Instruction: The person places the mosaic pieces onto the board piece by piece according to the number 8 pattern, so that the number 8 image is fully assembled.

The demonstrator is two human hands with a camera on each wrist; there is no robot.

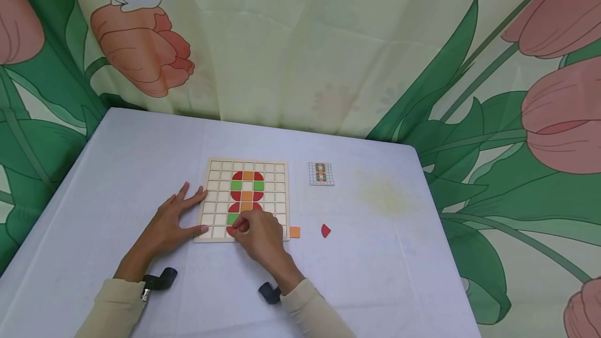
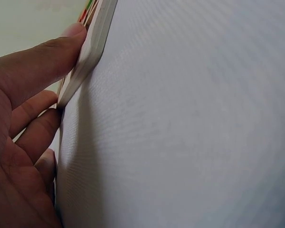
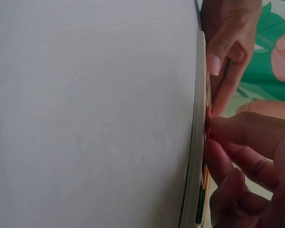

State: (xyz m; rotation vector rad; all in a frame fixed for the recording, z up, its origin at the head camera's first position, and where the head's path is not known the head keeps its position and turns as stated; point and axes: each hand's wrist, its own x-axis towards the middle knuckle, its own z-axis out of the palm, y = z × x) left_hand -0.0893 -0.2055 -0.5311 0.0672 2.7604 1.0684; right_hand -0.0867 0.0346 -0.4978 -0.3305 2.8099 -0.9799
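A wooden grid board (image 1: 277,192) lies on the table with red, green and orange tiles set in its middle columns. My left hand (image 1: 175,219) rests flat on the cloth, fingers spread, its fingertips against the board's left edge; in the left wrist view the thumb (image 2: 47,52) presses on the board's side (image 2: 92,45). My right hand (image 1: 255,232) is curled over the board's bottom row and pinches a red tile (image 1: 230,231) there. In the right wrist view its fingertips (image 3: 232,130) hold the red tile (image 3: 208,124) at the board's surface (image 3: 196,142).
A loose orange square (image 1: 295,232) and a red quarter-round tile (image 1: 325,231) lie right of the board. A small pattern card (image 1: 321,173) sits further back. A pale cloth (image 1: 385,254) covers the table; floral curtains hang behind and at the sides.
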